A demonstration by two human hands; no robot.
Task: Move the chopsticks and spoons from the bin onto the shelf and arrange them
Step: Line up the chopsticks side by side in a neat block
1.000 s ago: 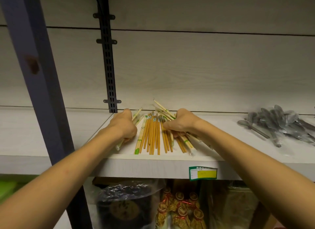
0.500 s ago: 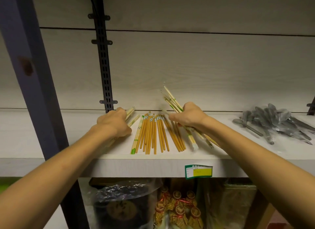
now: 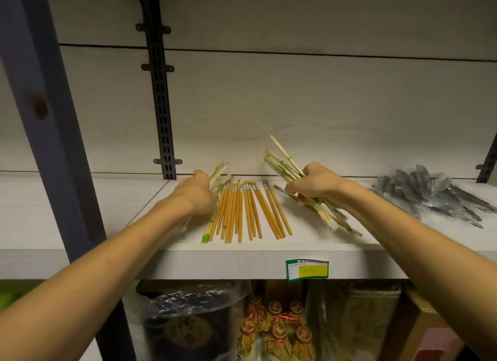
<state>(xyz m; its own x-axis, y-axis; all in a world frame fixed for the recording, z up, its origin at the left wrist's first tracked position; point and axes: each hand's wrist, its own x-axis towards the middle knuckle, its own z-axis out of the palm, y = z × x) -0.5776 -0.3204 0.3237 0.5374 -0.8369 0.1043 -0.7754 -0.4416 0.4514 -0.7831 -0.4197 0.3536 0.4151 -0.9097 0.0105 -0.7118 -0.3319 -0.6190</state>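
A: The chopsticks [image 3: 243, 210] were laid in a row on the shelf [image 3: 269, 253], between the two hands. More wrapped pale ones were held in each hand. The spoons [image 3: 430, 191] were piled well off to the right.

B: How were they held?

A: A small bunch [image 3: 219, 173] was gripped by the left hand [image 3: 196, 196]. A bigger bunch [image 3: 285, 164] was squeezed by the right hand [image 3: 314, 185], fingers curled round it.

B: Which way were they pointed?

A: The row's long sides were run from front to back. The right bunch was tipped up, far ends to the back left.

B: What should be done?

A: The bunches should probably be laid down straight beside the row, ends lined up.
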